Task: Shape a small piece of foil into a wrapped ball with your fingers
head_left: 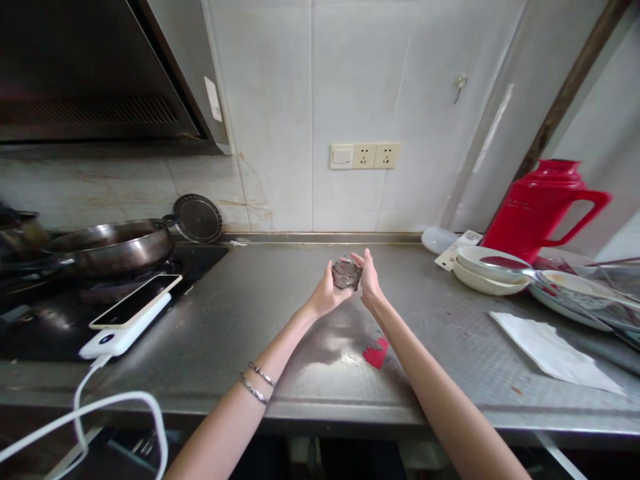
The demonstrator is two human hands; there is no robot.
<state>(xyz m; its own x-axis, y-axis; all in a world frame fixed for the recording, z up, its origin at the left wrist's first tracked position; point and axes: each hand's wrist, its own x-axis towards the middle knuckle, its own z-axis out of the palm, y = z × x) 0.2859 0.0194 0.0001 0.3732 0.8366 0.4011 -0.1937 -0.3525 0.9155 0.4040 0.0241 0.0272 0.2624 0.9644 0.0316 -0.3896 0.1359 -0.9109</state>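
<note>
A small round grey-brown thing [347,274] with a rough, shiny, crinkled surface is held up over the steel counter; its exact kind I cannot make out. My left hand [326,293] cups it from the left and below, thumb along its near edge. From the right, my right hand [369,279] closes in against its side, with fingertips at the far edge. Beneath my right forearm lies a piece of red paper [376,353] shaped like a heart.
A steel pan [120,247] stands on the stove at left, near a phone [137,301] on a white power bank [125,333] with a cable. At right are a red thermos [540,210], stacked bowls [487,283] and a white tissue [555,350]. Steel counter [250,320] runs between.
</note>
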